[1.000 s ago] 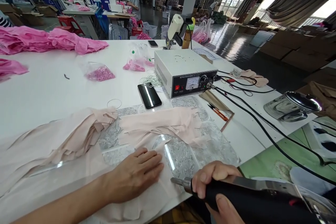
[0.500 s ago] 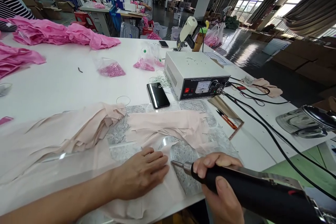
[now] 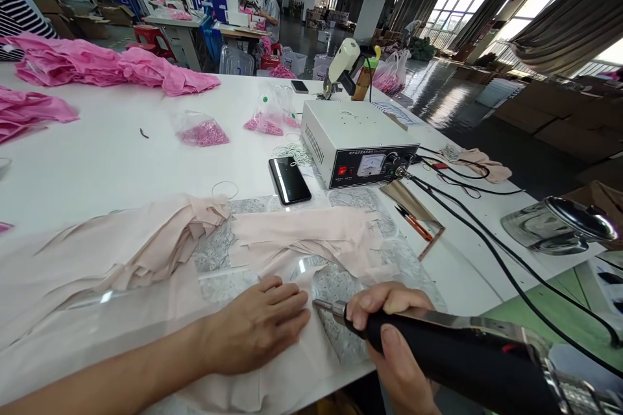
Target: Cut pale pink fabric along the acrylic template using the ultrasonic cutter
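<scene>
My left hand [image 3: 263,324] lies palm down on pale pink fabric [image 3: 311,356], its fingers extended and pressing the cloth. In my right hand [image 3: 396,331] is a thick black ultrasonic handpiece [image 3: 452,353], gripped near its front with fingers and thumb wrapped round it. Its narrow metal tip points left, at the fabric's edge close beside my left fingertips. I cannot tell whether the tip touches the cloth. Under the fabric is a grey marbled mat [image 3: 335,288]. A stack of pale pink strips [image 3: 306,230] lies just beyond my hands, and a larger pale pink pile [image 3: 146,249] is on the left.
A white control box [image 3: 360,136] stands at the back right; black cables [image 3: 479,233] run from it across the right side. Near it lie a phone [image 3: 289,180], pens [image 3: 413,224] and bags of pink bits [image 3: 202,131]. A shiny metal pot [image 3: 549,227] stands at right; pink cloth [image 3: 117,65] behind.
The view has shifted slightly, so most things appear a little farther left. Both hands stay in nearly the same places on the table, with the tip still beside my left fingers.
</scene>
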A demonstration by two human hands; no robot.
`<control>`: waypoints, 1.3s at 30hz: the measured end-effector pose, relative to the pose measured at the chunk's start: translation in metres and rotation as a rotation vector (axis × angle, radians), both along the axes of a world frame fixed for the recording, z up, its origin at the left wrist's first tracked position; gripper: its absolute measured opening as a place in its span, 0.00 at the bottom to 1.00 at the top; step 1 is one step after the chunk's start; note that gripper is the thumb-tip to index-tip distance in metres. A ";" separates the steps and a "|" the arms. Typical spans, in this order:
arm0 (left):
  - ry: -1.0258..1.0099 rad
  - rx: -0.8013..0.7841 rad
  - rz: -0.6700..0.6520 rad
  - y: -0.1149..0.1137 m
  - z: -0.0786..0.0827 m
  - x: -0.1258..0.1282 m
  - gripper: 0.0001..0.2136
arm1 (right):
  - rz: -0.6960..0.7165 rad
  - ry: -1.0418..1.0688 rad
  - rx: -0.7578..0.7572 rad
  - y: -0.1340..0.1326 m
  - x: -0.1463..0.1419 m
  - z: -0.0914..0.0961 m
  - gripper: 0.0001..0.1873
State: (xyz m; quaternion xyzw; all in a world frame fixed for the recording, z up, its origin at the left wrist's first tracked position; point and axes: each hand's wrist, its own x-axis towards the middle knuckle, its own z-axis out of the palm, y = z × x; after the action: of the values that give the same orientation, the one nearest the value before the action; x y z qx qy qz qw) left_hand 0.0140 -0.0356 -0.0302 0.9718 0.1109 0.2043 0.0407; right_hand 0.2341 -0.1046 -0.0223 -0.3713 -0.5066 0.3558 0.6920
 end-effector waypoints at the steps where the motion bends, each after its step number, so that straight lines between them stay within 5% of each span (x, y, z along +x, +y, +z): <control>1: -0.002 0.000 -0.003 0.000 0.000 0.000 0.09 | 0.004 0.001 0.011 0.000 0.000 0.000 0.04; 13: -0.026 -0.018 -0.012 0.002 0.001 0.000 0.08 | 0.002 0.053 0.048 0.009 -0.008 0.002 0.03; 32: -0.015 -0.093 -0.150 0.000 0.015 -0.006 0.10 | -0.249 0.224 0.126 0.029 0.002 0.013 0.04; 39: -0.040 -0.068 -0.128 0.005 0.017 -0.001 0.10 | -0.213 0.243 0.152 0.027 0.000 0.004 0.06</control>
State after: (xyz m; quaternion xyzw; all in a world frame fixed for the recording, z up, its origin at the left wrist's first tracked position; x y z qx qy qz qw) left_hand 0.0126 -0.0306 -0.0136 0.9706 0.0545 0.2170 0.0887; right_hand 0.2338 -0.0779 -0.0178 -0.3239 -0.4026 0.2832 0.8080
